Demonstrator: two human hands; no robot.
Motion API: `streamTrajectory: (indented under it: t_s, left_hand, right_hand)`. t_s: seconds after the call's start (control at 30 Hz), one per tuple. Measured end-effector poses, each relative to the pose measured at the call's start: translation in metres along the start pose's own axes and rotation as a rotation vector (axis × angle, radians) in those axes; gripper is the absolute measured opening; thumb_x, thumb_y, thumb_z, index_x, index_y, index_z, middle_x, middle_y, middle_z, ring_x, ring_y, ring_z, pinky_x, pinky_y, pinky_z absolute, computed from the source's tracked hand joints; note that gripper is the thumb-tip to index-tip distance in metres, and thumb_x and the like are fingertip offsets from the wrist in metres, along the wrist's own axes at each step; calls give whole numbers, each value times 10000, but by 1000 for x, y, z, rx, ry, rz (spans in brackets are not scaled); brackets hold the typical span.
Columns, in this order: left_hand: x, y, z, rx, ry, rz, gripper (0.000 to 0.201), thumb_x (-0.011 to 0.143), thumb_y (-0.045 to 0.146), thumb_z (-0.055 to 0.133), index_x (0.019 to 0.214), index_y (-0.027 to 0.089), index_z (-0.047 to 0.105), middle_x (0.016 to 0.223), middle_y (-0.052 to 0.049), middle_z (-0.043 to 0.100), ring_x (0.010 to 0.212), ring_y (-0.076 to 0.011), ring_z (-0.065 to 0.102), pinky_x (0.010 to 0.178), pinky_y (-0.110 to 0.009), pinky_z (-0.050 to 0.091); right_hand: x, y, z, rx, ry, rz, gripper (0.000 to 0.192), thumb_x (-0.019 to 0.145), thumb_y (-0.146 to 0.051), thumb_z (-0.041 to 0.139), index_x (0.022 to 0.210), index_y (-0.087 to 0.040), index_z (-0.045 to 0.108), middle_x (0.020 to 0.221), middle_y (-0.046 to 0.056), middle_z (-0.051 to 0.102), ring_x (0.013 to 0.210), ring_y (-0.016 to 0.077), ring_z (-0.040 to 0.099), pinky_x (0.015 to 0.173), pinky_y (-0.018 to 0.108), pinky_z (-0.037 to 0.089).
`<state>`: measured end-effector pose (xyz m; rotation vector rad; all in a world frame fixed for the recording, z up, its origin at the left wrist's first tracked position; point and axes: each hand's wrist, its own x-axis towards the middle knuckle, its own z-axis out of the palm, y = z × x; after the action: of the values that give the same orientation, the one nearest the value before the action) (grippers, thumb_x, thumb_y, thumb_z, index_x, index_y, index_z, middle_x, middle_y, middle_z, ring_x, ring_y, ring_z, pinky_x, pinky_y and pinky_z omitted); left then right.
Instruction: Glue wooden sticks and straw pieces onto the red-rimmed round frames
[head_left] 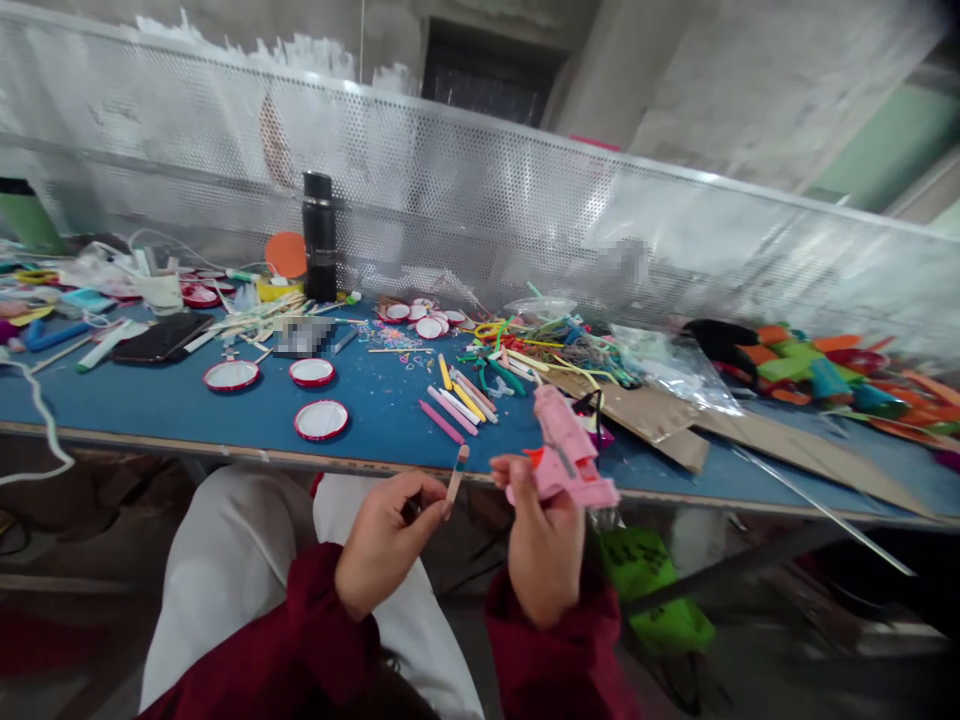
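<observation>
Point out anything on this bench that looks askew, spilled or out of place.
Small beads lie scattered loose across the blue table. Flattened cardboard lies askew, and a thin rod pokes past the table's front edge. Nothing looks broken. The right hand holds a pink glue gun; the left hand holds a craft stick.

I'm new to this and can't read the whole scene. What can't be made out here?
- Glue gun nozzle: head view, motion blur hides it.
- Stick lower end: covered by the left hand.
- Right hand fingers: wrapped behind the gun's grip.
- Two patches on the table and the screen: blurred out.
- Far-right craft pieces: smeared, cut by the edge.
</observation>
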<state>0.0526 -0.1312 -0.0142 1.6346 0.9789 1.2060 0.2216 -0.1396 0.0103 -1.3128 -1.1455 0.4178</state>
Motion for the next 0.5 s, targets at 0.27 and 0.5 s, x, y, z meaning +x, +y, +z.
streamTrajectory:
  t_s: [0.27, 0.5]
  left_hand:
    - [-2, 1, -1, -4, -48, 3, 184, 861, 322, 659, 743, 181, 667, 712, -19, 643, 703, -157, 560, 659, -256, 417]
    - [5, 9, -10, -376, -248, -214, 283, 850, 433, 677, 807, 158, 731, 634, -5, 572, 578, -92, 429, 531, -213, 324]
  right_hand:
    - [-5, -16, 21, 115, -97, -6, 263, 858, -434, 641, 876, -175, 680, 872, 43, 689, 841, 180, 626, 833, 334, 509]
    - [-2, -28, 26, 144, -119, 45, 229, 811, -404, 682, 843, -192, 601, 803, 9, 645, 750, 152, 606, 705, 291, 523]
